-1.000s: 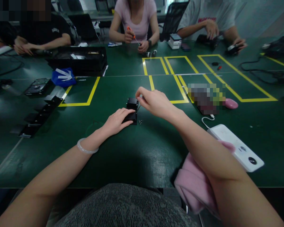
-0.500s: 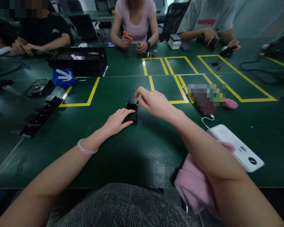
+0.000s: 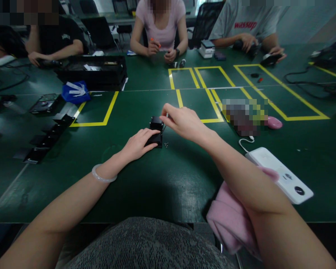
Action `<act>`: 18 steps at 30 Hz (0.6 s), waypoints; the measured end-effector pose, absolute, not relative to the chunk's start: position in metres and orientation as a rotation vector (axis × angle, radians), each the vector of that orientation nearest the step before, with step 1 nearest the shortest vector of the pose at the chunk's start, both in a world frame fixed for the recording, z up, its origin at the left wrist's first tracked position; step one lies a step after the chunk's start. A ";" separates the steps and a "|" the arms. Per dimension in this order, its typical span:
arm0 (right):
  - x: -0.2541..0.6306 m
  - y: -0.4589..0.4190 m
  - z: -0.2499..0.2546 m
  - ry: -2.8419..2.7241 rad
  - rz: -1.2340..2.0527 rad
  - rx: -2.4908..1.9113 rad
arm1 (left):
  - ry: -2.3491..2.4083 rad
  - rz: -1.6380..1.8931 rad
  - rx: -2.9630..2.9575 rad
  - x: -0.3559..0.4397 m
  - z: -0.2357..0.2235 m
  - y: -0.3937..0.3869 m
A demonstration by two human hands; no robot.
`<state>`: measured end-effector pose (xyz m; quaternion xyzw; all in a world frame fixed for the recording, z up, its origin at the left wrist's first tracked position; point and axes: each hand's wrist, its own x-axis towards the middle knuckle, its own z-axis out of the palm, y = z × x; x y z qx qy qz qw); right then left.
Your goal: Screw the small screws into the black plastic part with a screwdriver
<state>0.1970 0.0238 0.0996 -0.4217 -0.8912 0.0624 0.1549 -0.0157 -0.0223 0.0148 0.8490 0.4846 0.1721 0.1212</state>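
Note:
My left hand (image 3: 140,144) is closed on a small black block-shaped part (image 3: 156,139), pressing it to the green table with fingers across its top and the thumb along its near side. A raised black section (image 3: 156,121) stands at the part's far end. My right hand (image 3: 179,118) is just right of it in a pinch. From that pinch a thin rod-like tool (image 3: 164,129) slants down beside the part; its handle and tip are hidden, and its exact kind does not show. Several tiny screws (image 3: 166,145) lie on the table close to the part's right side.
At left is a row of black brackets (image 3: 49,139), with a blue packet (image 3: 75,92) and a black crate (image 3: 92,73) beyond. A white power bank (image 3: 280,175) with a cable and a pink cloth (image 3: 229,220) lie right. Yellow tape (image 3: 183,69) marks the table. Co-workers sit opposite.
My hands and the black part hold nearly the same place. Across the table, one co-worker's arm has come up, and another has shifted the orange-handled tool.

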 end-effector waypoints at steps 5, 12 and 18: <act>0.197 0.024 0.099 -2.561 0.166 -1.232 | 1.414 0.505 2.484 -0.016 0.013 -0.021; 0.197 0.026 0.097 -2.551 0.161 -1.191 | 1.409 0.501 2.499 -0.016 0.012 -0.021; 0.197 0.026 0.098 -2.554 0.138 -1.237 | 1.410 0.509 2.500 -0.016 0.012 -0.021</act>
